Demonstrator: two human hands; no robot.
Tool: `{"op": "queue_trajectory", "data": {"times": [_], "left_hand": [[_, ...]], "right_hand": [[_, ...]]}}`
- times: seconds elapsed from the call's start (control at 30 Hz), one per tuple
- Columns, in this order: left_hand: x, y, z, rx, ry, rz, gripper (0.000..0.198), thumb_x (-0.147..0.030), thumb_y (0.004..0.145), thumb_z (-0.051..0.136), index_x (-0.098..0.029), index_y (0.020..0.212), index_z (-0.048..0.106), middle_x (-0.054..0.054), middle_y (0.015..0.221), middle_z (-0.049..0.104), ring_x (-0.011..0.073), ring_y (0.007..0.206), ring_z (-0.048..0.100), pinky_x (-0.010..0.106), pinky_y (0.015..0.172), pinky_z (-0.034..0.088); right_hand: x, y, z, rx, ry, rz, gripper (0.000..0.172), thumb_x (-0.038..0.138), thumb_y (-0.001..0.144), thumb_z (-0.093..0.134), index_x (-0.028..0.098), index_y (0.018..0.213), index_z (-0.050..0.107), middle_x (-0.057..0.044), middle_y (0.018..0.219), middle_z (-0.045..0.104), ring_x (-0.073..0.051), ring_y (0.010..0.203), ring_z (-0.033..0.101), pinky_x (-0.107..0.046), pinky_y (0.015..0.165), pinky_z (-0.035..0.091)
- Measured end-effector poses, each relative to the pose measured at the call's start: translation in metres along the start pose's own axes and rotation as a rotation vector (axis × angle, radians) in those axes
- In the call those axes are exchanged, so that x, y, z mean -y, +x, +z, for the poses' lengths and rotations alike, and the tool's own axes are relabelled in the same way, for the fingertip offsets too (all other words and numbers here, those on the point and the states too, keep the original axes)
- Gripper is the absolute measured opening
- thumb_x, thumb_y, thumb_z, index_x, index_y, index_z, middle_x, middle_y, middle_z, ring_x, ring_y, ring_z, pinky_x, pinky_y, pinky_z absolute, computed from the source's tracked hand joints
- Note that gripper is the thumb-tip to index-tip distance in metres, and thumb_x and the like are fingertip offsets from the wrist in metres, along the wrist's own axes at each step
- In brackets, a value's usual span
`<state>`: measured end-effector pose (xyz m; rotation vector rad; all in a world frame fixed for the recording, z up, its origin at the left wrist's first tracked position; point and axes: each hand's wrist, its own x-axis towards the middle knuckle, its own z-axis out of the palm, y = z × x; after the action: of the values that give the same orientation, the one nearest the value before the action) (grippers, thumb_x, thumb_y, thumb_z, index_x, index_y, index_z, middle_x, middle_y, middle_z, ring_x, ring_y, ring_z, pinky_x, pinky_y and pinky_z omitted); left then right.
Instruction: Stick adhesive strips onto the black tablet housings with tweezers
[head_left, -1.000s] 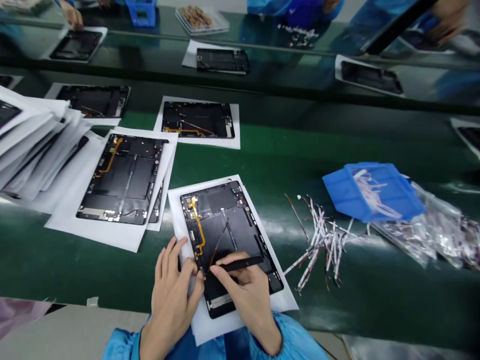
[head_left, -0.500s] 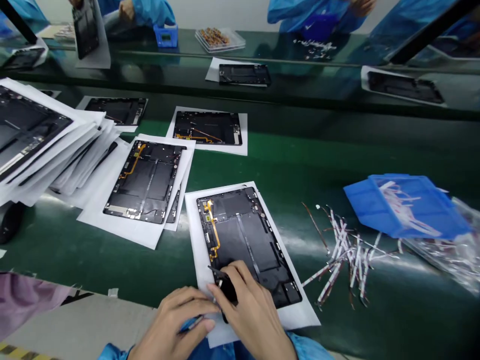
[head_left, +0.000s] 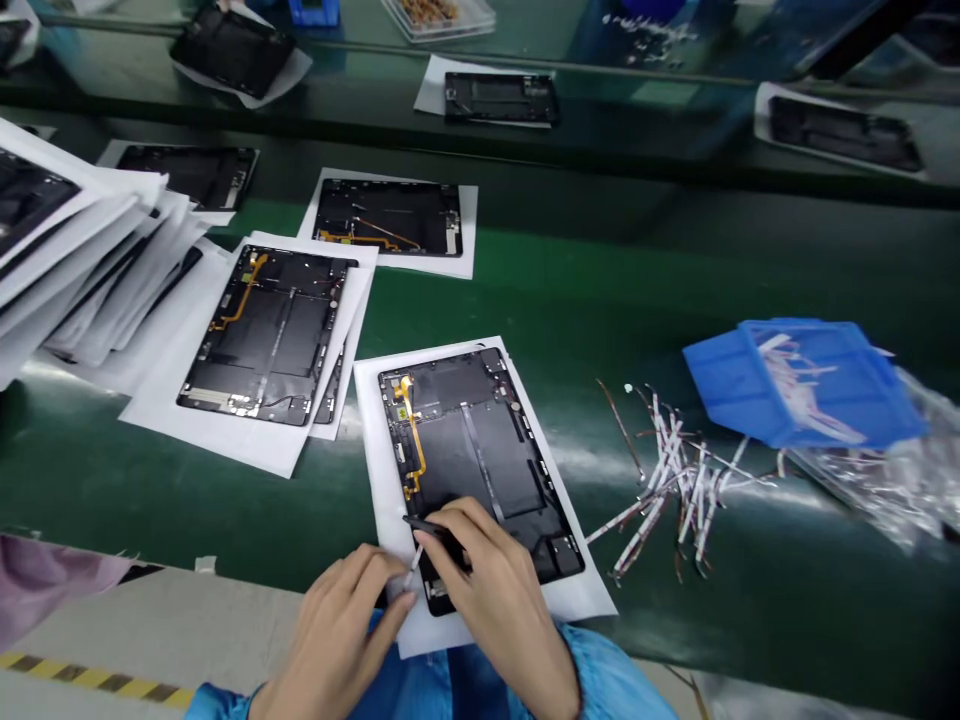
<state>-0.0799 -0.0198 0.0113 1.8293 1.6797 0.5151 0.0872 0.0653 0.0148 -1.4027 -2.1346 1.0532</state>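
Worn over torso and arms: a light-blue smock [head_left: 409, 685], slightly glossy, with loose sleeves [head_left: 615, 685] that ended near the wrists; left hand [head_left: 330, 630] and right hand [head_left: 502, 605] left bare.

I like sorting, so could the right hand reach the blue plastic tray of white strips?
Probably yes, with a stretch, to the blue plastic tray: the right hand holds a black tool, but only green mat and loose white strips lie between.
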Motion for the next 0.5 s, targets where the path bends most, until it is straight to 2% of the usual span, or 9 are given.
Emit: {"op": "queue_trajectory", "data": {"times": [0.17, 0.3, 0.4, 0.5], "left_hand": [[0.0, 0.006, 0.001, 0.012, -0.033, -0.051, 0.011, -0.027, 0.1, 0.05, -0.027, 0.11, 0.055, 0.002, 0.104, 0.063, 0.0172, 0.092, 0.065, 0.029, 0.077, 0.053], [-0.003, 0.008, 0.002, -0.01, -0.094, -0.084, 0.01, -0.028, 0.1, 0.051, -0.026, 0.102, 0.06, 0.003, 0.101, 0.063, 0.0173, 0.093, 0.064, 0.03, 0.081, 0.051], [-0.007, 0.011, -0.001, -0.024, -0.221, -0.131, 0.015, -0.029, 0.1, 0.05, -0.023, 0.093, 0.061, 0.002, 0.093, 0.065, 0.0155, 0.086, 0.063, 0.026, 0.077, 0.05], [-0.013, 0.018, -0.006, -0.039, -0.349, -0.156, 0.02, -0.03, 0.099, 0.053, -0.021, 0.084, 0.062, -0.001, 0.075, 0.063, 0.012, 0.067, 0.059, 0.02, 0.062, 0.048]], "right_hand": [[-0.006, -0.008, 0.009, -0.132, 0.133, -0.079, 0.022, 0.007, 0.093, 0.054, 0.023, 0.1, 0.067, -0.002, 0.1, 0.065, -0.015, 0.083, 0.068, -0.026, 0.08, 0.055], [-0.005, -0.011, 0.01, -0.239, 0.263, -0.106, 0.025, 0.004, 0.09, 0.056, 0.024, 0.097, 0.071, -0.003, 0.103, 0.068, -0.014, 0.087, 0.069, -0.024, 0.083, 0.055], [0.002, -0.01, -0.002, -0.161, 0.529, -0.091, 0.017, 0.007, 0.086, 0.065, 0.023, 0.086, 0.072, -0.001, 0.087, 0.072, -0.013, 0.08, 0.07, -0.021, 0.073, 0.056], [0.008, -0.01, -0.019, -0.056, 0.714, 0.01, 0.006, 0.016, 0.081, 0.075, 0.021, 0.081, 0.072, 0.002, 0.072, 0.072, -0.012, 0.062, 0.066, -0.018, 0.056, 0.053]]}}
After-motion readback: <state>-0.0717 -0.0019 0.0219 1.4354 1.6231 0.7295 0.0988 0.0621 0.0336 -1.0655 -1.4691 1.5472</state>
